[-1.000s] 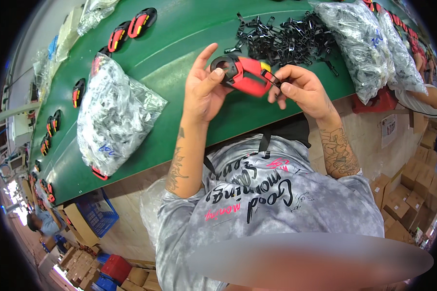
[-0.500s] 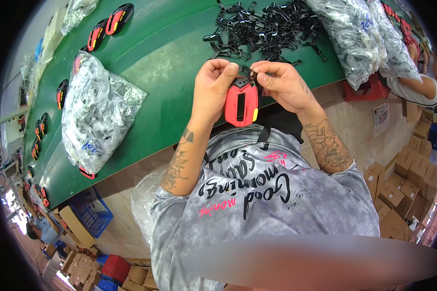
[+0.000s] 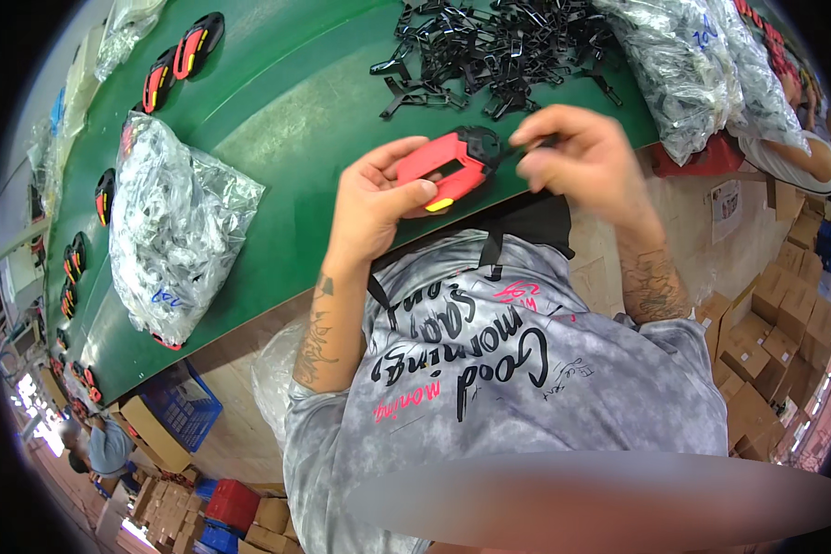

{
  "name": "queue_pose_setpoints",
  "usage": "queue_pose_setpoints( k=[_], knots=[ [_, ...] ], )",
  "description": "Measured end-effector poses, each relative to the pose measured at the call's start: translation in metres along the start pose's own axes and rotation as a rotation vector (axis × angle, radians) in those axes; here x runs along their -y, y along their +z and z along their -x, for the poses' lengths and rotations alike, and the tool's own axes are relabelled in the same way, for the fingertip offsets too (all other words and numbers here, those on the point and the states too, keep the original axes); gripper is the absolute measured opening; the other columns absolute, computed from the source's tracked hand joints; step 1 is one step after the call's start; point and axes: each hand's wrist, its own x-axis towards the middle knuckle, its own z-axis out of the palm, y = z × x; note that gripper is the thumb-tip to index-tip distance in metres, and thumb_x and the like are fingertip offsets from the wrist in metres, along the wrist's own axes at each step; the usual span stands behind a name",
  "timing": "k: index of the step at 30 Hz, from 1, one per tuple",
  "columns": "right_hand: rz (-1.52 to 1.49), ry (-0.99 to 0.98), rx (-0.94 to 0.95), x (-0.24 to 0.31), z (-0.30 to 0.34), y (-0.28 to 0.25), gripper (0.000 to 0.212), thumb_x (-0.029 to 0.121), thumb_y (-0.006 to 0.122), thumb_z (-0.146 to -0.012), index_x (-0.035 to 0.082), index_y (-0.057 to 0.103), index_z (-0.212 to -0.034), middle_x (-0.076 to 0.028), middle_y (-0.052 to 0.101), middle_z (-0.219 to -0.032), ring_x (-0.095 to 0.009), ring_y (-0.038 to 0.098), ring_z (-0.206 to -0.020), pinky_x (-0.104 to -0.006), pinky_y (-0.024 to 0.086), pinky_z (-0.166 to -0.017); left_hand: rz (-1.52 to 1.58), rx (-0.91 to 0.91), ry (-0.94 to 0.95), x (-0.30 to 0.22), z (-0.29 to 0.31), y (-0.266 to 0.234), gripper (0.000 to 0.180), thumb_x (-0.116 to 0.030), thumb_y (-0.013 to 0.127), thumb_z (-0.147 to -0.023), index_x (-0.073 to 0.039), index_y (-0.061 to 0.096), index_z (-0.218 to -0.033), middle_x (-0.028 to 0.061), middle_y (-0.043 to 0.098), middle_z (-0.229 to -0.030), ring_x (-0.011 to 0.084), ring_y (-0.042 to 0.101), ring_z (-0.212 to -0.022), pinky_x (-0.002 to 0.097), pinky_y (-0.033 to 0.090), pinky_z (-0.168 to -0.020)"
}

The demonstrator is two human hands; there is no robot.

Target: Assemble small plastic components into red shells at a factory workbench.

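Note:
My left hand (image 3: 376,191) grips a red plastic casing (image 3: 449,172) with a black end, a long slot and a yellow corner. Its thumb lies on the near side of the casing, which tilts up to the right. Just right of the black end, my right hand (image 3: 582,162) is bent into a pinch and smeared by motion. Something small and dark shows between its thumb and fingers, too blurred to name. Beyond both hands a heap of black plastic clips (image 3: 508,55) lies on the green table (image 3: 314,102).
A clear plastic bag of parts (image 3: 171,235) lies on the left. More red-and-black casings (image 3: 197,44) are spaced along the table's far left. Filled bags (image 3: 674,74) stand at the right above a red bin (image 3: 702,159), near another person's arm (image 3: 794,166). Cardboard boxes (image 3: 757,342) are stacked at right.
Both hands held the casing upright; now my left hand alone holds it, turned toward the right. My right hand has come away from its black end and moved right.

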Motion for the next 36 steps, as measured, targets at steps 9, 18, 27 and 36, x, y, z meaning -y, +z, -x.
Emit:
queue_pose_setpoints(
  k=[9, 18, 27, 36],
  knots=[
    [0.273, 0.012, -0.179, -0.013, -0.018, 0.043, 0.038, 0.013, 0.076, -0.094, -0.001, 0.056, -0.123, -0.004, 0.072, -0.086, -0.006, 0.061, -0.079, -0.0246, 0.048, -0.071, 0.078, 0.177, 0.079, 0.018, -0.012, -0.004, 0.064, 0.005, 0.068, -0.093, 0.011, 0.041, -0.151, 0.0268, 0.059, -0.140, 0.0307, 0.066, -0.123, 0.0426, 0.057, -0.104],
    [0.262, 0.041, -0.240, -0.015, -0.016, 0.056, 0.018, 0.015, 0.074, -0.097, -0.001, 0.066, -0.096, -0.001, 0.072, -0.082, -0.002, 0.057, -0.072, -0.0203, 0.044, -0.065, 0.038, 0.192, 0.085, 0.015, -0.010, -0.006, 0.066, 0.005, 0.069, -0.092, 0.010, 0.040, -0.152, 0.0238, 0.061, -0.139, 0.0269, 0.067, -0.120, 0.0376, 0.060, -0.099],
    [0.383, 0.017, -0.317, -0.023, -0.019, 0.050, 0.020, 0.016, 0.076, -0.093, -0.003, 0.067, -0.094, -0.003, 0.070, -0.076, -0.006, 0.060, -0.067, -0.0243, 0.048, -0.064, 0.001, 0.199, 0.130, 0.019, -0.009, -0.003, 0.066, 0.002, 0.071, -0.092, 0.011, 0.042, -0.150, 0.0242, 0.061, -0.139, 0.0270, 0.067, -0.120, 0.0373, 0.058, -0.101],
    [0.903, -0.079, -0.395, -0.008, -0.016, 0.051, 0.054, 0.034, 0.088, -0.081, 0.003, 0.065, -0.119, -0.016, 0.057, -0.128, -0.023, 0.068, -0.098, -0.0356, 0.056, -0.085, -0.073, 0.033, 0.206, 0.022, 0.000, 0.004, 0.056, -0.005, 0.074, -0.095, 0.008, 0.052, -0.145, 0.0177, 0.069, -0.125, 0.0197, 0.070, -0.108, 0.0311, 0.063, -0.089]
  ],
)
